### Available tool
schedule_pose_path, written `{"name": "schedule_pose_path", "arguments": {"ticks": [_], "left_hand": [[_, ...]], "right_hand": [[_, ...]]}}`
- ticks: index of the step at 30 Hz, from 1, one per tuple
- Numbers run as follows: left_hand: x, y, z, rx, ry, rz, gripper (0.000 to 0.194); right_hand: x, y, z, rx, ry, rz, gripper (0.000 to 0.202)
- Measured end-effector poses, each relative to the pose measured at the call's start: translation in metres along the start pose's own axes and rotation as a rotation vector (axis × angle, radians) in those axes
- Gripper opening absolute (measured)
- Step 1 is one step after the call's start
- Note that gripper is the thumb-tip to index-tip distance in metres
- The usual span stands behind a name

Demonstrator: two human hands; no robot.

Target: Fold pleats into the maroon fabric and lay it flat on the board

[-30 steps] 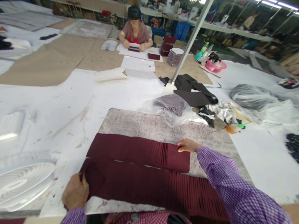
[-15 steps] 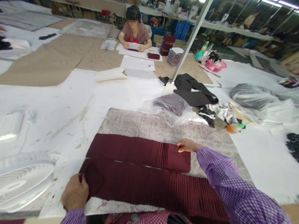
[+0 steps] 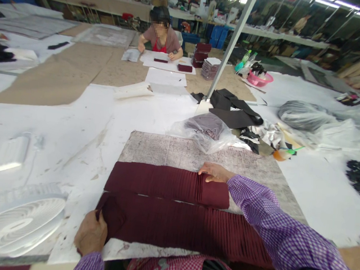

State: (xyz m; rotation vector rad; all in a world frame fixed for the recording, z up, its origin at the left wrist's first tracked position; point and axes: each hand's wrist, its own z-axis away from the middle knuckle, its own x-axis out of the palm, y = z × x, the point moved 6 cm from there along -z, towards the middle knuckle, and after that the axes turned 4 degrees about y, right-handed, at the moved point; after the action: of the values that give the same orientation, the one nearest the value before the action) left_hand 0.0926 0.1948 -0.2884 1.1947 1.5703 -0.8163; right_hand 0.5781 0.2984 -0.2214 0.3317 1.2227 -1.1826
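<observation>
Two rows of overlapping maroon fabric pieces lie in front of me, a far row (image 3: 156, 180) and a near row (image 3: 171, 223). My left hand (image 3: 91, 233) is closed on dark maroon fabric pieces (image 3: 113, 215) at the left end of the near row; how many it holds is hidden. At the upper edge of the far row, towards its right end, my right hand (image 3: 216, 172) rests with thumb and forefinger apart. Its fingertips are by the narrow folds where the pieces overlap. Beneath both rows lies a grey, worn board (image 3: 153, 147).
A white fan (image 3: 15, 225) stands at the near left. Beyond the board are a plastic bag (image 3: 204, 131), dark scraps (image 3: 233, 108) and a slanting metal post (image 3: 233, 42). Across the table a person (image 3: 160, 35) sits by maroon stacks (image 3: 202, 52). A pink basin (image 3: 260, 78) stands farther right.
My right hand has slid left along the far row's upper edge, and its fingers have spread. My left hand stays put. The person opposite has moved one hand to the side.
</observation>
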Motion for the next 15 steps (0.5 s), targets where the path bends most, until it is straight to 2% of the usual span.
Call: {"name": "schedule_pose_path", "arguments": {"ticks": [5, 15], "left_hand": [[-0.001, 0.001, 0.001, -0.007, -0.012, 0.015, 0.035], [-0.001, 0.001, 0.001, -0.033, -0.009, 0.002, 0.036]], "right_hand": [[0.008, -0.004, -0.013, -0.083, -0.055, 0.043, 0.028], [0.016, -0.009, -0.023, -0.071, -0.12, 0.149, 0.028]]}}
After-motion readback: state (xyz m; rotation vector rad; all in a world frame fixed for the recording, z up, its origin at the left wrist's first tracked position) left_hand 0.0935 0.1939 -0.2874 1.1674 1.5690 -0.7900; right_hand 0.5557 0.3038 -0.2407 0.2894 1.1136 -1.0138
